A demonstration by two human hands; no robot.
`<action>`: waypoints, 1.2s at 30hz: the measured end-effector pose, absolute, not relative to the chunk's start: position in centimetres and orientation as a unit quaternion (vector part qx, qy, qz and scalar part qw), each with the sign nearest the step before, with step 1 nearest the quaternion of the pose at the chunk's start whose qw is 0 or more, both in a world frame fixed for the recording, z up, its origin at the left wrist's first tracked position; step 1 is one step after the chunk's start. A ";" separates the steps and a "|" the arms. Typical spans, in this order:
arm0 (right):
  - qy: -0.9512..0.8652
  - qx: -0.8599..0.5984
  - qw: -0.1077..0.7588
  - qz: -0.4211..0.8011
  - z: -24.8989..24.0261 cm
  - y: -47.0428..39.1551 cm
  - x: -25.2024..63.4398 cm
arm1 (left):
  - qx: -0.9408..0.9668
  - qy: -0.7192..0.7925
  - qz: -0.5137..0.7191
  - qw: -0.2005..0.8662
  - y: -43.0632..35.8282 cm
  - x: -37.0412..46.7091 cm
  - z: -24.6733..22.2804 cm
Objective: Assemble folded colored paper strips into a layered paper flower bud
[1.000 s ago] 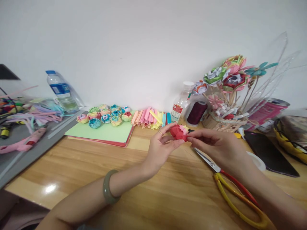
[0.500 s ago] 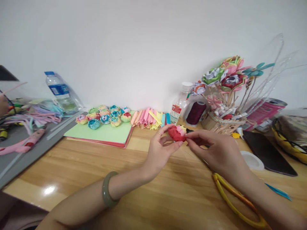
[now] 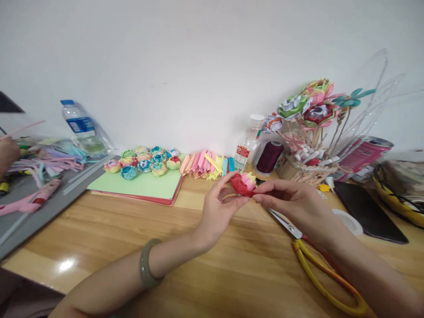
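A small folded paper flower [image 3: 243, 184], red outside with pink and yellow petals inside, is held up over the wooden table. My left hand [image 3: 219, 205] grips it from the left between thumb and fingers. From the other side, my right hand [image 3: 288, 198] pinches the flower's red edge between thumb and forefinger. Below my right hand lie scissors [image 3: 303, 249] with yellow handles, their blades partly showing. Behind the flower are folded paper strips [image 3: 205, 164] in orange, pink, yellow and blue. Several finished paper flowers [image 3: 145, 166] sit on green paper [image 3: 132, 189] to the left.
A clear bottle [image 3: 249, 141] and a dark red thread spool [image 3: 270, 157] stand near a basket of paper flowers [image 3: 304, 170]. A black phone [image 3: 369, 212] lies at right. At far left are a water bottle [image 3: 79, 128], pipe cleaners [image 3: 61, 159] and another person's hand [image 3: 8, 152].
My right hand has shifted slightly left and tilted, now pinching the flower's red edge. More of the scissors shows beneath it. The other person's hand has come further into view.
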State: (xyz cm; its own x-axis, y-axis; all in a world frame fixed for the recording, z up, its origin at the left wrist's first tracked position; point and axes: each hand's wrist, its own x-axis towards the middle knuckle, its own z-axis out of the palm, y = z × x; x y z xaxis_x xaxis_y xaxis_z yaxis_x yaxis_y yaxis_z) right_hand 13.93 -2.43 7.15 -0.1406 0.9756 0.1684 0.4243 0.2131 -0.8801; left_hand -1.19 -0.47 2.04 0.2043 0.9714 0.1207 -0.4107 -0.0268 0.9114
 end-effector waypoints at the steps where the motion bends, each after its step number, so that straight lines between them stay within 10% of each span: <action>1: -0.665 -0.520 0.396 0.362 7.2 -2.3 14.0 | 0.465 0.300 0.550 0.626 -0.3 -1.2 2.0; 14: -0.759 -0.548 0.267 0.229 6.2 -1.7 14.9 | 0.538 0.311 0.535 0.572 0.5 -1.4 0.9; 36: -0.745 -0.533 0.315 0.249 5.8 -1.1 15.1 | 0.546 0.269 0.544 0.578 1.0 -1.3 0.5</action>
